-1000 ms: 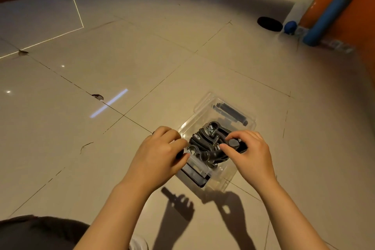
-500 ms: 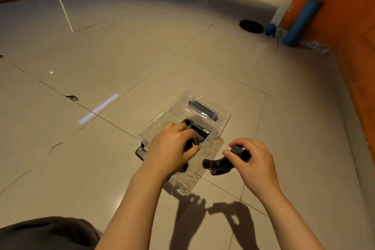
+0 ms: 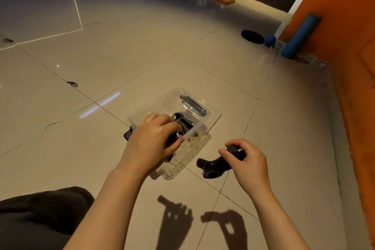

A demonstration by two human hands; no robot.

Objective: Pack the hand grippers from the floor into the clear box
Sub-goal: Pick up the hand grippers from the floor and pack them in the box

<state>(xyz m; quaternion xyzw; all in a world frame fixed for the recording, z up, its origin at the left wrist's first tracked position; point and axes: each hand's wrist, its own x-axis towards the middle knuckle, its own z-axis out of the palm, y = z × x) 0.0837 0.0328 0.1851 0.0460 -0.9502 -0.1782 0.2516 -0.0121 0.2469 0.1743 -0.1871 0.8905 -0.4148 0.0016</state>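
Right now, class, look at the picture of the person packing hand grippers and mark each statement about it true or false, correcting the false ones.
1. The right hand holds a hand gripper outside the clear box. True.
2. The left hand lies flat on the floor, away from the box. False: it reaches into the box and grips a hand gripper there.
3. A blue roll leans against the orange wall. True.
4. The clear box stands on a table. False: it sits on the tiled floor.
5. The box is closed with a lid on top. False: its top is open.
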